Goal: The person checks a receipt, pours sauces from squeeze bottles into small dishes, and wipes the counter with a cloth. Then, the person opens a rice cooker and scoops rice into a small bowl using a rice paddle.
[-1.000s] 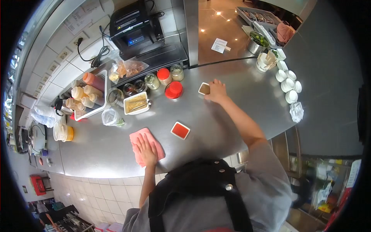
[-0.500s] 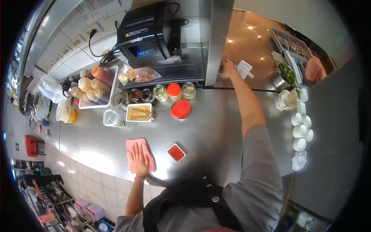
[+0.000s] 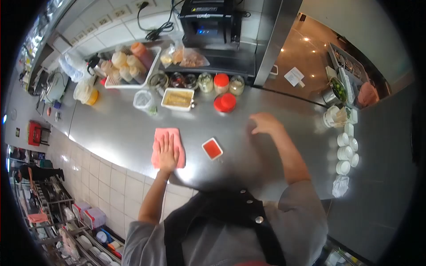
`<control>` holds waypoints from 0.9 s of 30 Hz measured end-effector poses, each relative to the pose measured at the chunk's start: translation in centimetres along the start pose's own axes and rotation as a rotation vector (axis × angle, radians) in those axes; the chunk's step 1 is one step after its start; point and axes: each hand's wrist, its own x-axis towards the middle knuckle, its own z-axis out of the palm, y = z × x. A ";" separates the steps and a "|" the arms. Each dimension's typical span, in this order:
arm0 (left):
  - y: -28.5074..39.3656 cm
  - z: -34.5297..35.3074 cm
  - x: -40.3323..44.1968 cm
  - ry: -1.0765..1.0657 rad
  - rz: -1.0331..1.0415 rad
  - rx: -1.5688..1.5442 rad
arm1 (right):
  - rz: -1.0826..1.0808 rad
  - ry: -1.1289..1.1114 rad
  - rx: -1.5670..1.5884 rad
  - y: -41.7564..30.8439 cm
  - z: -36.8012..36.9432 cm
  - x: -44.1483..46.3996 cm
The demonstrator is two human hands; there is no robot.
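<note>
My left hand (image 3: 167, 154) lies flat with spread fingers on a folded pink cloth (image 3: 178, 138) on the steel counter (image 3: 115, 128). Over the counter, right of the middle, my right hand (image 3: 265, 123) is apart from any object, thumb and fingers parted. Between the two hands sits a small square white dish of red sauce (image 3: 212, 149). Part of another white dish (image 3: 274, 70) shows beyond the counter, beside the steel post.
Along the back are a basket of squeeze bottles (image 3: 153, 62), several jars (image 3: 206, 83), a red-lidded jar (image 3: 225, 103), a tray with tongs (image 3: 178, 99) and a printer (image 3: 207, 29). Stacked white dishes (image 3: 344, 153) line the right edge. A person (image 3: 40, 173) stands far left.
My right hand carried the brown-sauce dish to the surface beyond the counter, let go and came back empty. My left hand stays on the cloth. The camera view has shifted.
</note>
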 end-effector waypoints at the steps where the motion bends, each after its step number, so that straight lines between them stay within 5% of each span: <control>1: -0.4 0.1 -0.2 0.014 0.008 -0.021 | -0.138 0.060 0.086 -2.9 2.0 -0.7; 4: -0.5 -0.1 -0.2 0.045 0.030 -0.020 | -0.471 0.213 0.085 -9.4 6.0 -0.6; 12: 1.2 0.1 -1.0 0.050 0.090 -0.073 | -0.418 0.099 0.018 -13.9 8.5 1.1; 17: 5.9 1.8 0.2 0.025 0.125 -0.123 | -0.353 0.210 0.236 -10.5 9.0 -0.7; 22: 14.2 1.6 -0.5 -0.069 0.598 -0.215 | -0.168 0.329 0.257 -3.8 6.1 -3.0; 27: 17.9 0.8 -0.4 -0.212 0.765 -0.313 | 0.006 0.474 0.110 6.0 3.2 -0.1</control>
